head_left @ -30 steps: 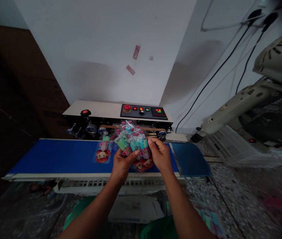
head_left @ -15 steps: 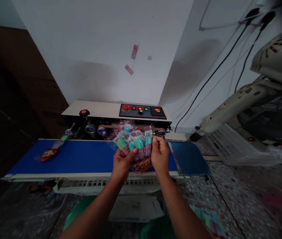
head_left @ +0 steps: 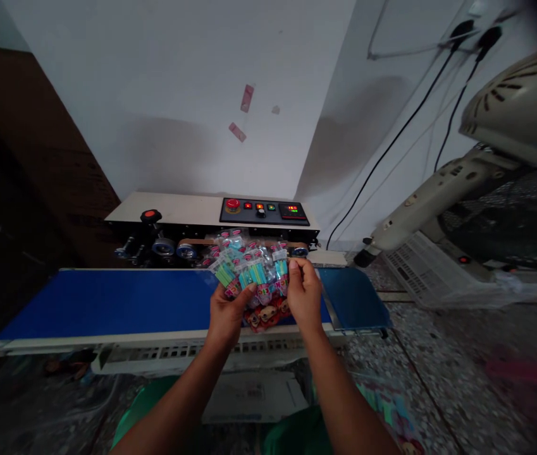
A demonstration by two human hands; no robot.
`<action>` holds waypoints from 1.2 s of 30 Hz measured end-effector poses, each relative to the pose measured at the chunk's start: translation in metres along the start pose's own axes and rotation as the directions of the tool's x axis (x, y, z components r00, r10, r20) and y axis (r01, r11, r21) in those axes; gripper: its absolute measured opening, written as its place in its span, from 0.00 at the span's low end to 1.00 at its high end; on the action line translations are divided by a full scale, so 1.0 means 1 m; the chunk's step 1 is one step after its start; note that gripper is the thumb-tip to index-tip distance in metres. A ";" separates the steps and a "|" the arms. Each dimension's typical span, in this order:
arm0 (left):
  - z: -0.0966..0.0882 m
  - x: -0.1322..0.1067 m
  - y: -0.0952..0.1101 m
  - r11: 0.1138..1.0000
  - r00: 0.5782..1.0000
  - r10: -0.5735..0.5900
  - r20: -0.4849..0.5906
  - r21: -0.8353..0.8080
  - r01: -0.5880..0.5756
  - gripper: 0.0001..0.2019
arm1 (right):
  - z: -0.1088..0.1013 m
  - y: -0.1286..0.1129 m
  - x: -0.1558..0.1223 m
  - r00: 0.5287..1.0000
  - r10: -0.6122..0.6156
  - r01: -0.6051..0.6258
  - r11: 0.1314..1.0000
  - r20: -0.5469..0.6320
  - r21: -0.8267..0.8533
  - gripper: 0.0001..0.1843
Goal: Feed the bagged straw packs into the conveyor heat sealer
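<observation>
Several small clear plastic packets (head_left: 255, 273) are fanned out above the belt, with green and blue sticks, pink lettering and red figures with faces inside. My left hand (head_left: 228, 315) is closed around the lower left of this bunch, thumb on top. At the bunch's right side, my right hand (head_left: 304, 292) pinches the edge of one packet (head_left: 281, 266) between thumb and fingers. Behind the packets stands a band sealing machine (head_left: 173, 208) with lit buttons and a red digital display. Its blue conveyor belt (head_left: 121, 303) runs beneath both hands.
A grey-beige machine arm (head_left: 420, 202) leans in from the right, above a white plastic crate (head_left: 415, 268). Black cables (head_left: 391, 151) hang along the wall. More packets (head_left: 391, 411) lie in a clear bag low at the right. A cardboard box (head_left: 59, 158) stands at the left.
The packet at the belt's left end is gone from view. My hands keep hold of the bunch in nearly the same pose. The camera view has shifted slightly.
</observation>
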State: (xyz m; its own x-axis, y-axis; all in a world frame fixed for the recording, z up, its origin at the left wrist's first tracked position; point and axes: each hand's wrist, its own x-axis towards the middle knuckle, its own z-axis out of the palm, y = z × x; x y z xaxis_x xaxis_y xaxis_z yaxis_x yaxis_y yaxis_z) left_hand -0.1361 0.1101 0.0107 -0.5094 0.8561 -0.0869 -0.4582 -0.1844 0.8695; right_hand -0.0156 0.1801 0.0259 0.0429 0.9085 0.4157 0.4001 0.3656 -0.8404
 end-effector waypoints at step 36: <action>-0.002 0.000 -0.001 0.999 0.999 0.033 0.010 -0.020 -0.032 0.22 | 0.003 0.001 0.006 0.943 0.049 -0.145 0.951 0.329 0.273 0.17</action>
State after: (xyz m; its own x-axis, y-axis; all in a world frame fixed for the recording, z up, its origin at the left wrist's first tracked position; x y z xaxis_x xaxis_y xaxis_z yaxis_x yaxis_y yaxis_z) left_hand -0.1373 0.1098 0.0085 -0.5166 0.8546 -0.0535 -0.4557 -0.2214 0.8622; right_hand -0.0174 0.1863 0.0264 -0.2415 0.9411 0.2365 0.1240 0.2716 -0.9544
